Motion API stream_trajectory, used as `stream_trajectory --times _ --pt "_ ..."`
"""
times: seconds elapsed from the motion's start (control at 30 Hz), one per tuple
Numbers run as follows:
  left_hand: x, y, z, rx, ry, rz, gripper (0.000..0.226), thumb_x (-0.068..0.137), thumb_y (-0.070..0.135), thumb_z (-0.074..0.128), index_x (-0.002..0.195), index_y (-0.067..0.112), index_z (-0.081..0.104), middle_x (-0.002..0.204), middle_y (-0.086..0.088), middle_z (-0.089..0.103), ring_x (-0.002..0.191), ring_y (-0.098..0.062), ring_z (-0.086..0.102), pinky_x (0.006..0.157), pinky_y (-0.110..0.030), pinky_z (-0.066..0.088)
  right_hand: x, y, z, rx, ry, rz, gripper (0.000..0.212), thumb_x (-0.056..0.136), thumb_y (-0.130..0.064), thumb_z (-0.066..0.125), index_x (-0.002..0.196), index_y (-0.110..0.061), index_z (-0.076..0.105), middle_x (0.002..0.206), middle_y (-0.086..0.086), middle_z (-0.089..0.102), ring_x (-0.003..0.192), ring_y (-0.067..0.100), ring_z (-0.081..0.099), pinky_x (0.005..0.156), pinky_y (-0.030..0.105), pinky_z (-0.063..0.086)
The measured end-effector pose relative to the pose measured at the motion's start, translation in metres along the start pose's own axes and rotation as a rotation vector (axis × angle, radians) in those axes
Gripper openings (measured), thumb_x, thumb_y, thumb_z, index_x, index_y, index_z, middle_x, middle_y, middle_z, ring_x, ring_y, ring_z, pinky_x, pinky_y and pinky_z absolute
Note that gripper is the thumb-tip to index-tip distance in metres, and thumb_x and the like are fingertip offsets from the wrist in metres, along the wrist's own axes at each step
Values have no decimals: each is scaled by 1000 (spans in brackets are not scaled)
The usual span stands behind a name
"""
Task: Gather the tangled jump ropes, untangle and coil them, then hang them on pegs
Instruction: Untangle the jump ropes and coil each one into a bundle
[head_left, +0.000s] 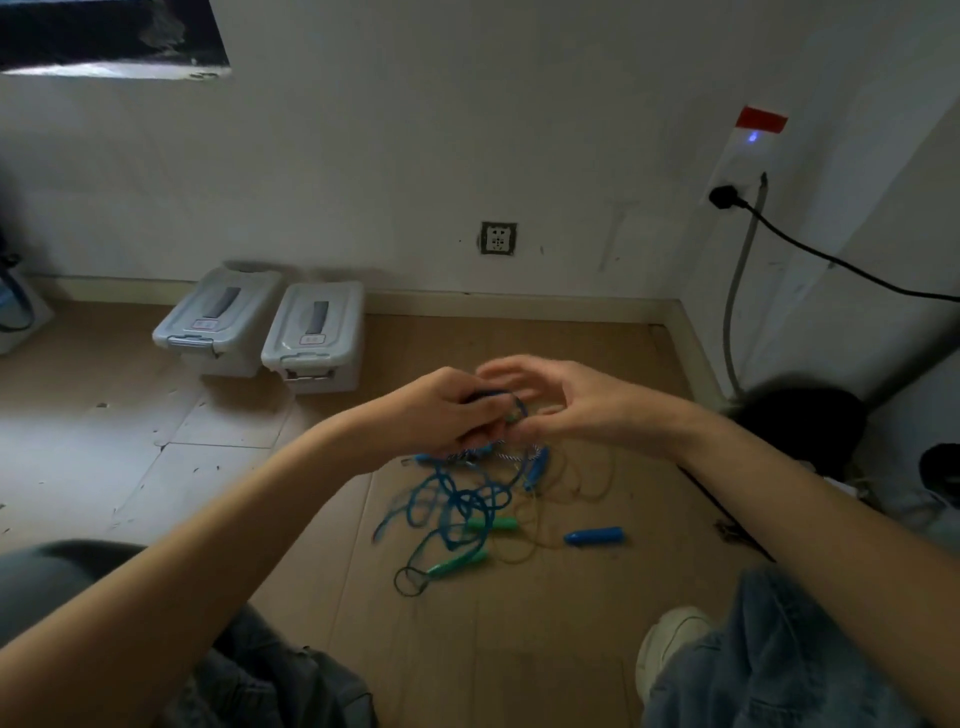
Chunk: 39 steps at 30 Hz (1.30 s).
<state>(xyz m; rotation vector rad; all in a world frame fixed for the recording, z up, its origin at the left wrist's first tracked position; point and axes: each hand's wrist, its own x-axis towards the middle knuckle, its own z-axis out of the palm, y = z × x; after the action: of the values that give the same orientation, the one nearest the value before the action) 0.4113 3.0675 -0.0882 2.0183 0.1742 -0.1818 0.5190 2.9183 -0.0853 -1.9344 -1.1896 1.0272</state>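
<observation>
Head view, downward, over floor (441, 649)

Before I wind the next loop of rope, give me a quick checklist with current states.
1. Left hand grips the small coil: ok.
2. Right hand free to wind, fingers spread at the coil: ok.
3. Rope below is untangled: not ok, blue rope lies knotted on the floor.
4. Handles free: green handles sit in the tangle, not ok; blue handle apart, ok.
5. Pegs in sight: not ok.
</observation>
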Motion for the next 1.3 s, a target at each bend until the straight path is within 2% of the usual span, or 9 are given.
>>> stream_trajectory --times 0.1,0.3,0.5,0.67,0.8,0.87,1.0,1.17,1.3 --pt "1 -8 -5 -20 26 -14 29 93 28 49 67 17 57 44 11 50 38 0 39 38 -11 32 -4 -7 -1 83 53 -64 7 89 -20 60 89 -16 65 64 -11 66 63 6 61 63 19 50" --pt "-3 -42 -1 447 -77 -36 29 97 23 39 74 18 56 74 11 57 76 -12 55 68 -8 39 -2 1 -25 433 745 -186 24 96 -17 48 76 -12 60 39 -13 39 36 2 35 46 15 40" --pt "-12 3 -48 -425 410 187 34 88 39 47 65 19 61 43 7 48 38 -5 44 39 -11 38 -1 27 -26 -667 672 105 28 97 -32 44 84 -14 62 63 1 53 67 24 57 60 34 45" --pt "-16 -10 -49 259 259 84 22 88 27 57 66 23 62 48 7 42 49 -13 38 49 -24 34 -2 32 -30 -744 700 290 27 95 -37 45 110 -19 59 102 10 65 97 32 60 72 36 47" --pt "-8 -5 -27 136 138 142 21 90 21 54 70 22 60 45 11 45 43 -4 37 44 -17 34 2 13 -7 -364 205 48 82 78 -36 70 144 -32 22 147 -6 34 131 11 32 106 31 30" --pt "-3 -3 -22 128 91 180 21 89 20 56 70 27 60 46 14 51 41 0 41 43 -12 34 6 3 5 -91 123 -85 60 80 -30 70 133 -25 43 128 -7 54 113 2 50 97 19 39" --pt "4 -18 -28 472 296 204 11 84 25 62 79 16 65 56 13 50 49 1 47 52 -13 40 2 -7 1 297 251 -185 15 90 -17 55 86 -7 64 50 -9 54 44 4 47 49 18 44" --pt "0 -56 -46 946 429 -197 21 92 28 50 108 16 58 104 -9 52 97 -30 51 83 -40 42 -10 -8 -33 674 375 -270 21 85 -29 53 83 -12 64 42 -11 31 35 4 26 41 18 34" --pt "0 -56 -60 221 673 -178 13 93 12 48 98 8 59 94 -17 63 88 -30 59 82 -42 49 -13 3 -47 570 598 -151 20 91 -27 51 80 -14 61 41 -12 33 35 4 30 40 18 35"
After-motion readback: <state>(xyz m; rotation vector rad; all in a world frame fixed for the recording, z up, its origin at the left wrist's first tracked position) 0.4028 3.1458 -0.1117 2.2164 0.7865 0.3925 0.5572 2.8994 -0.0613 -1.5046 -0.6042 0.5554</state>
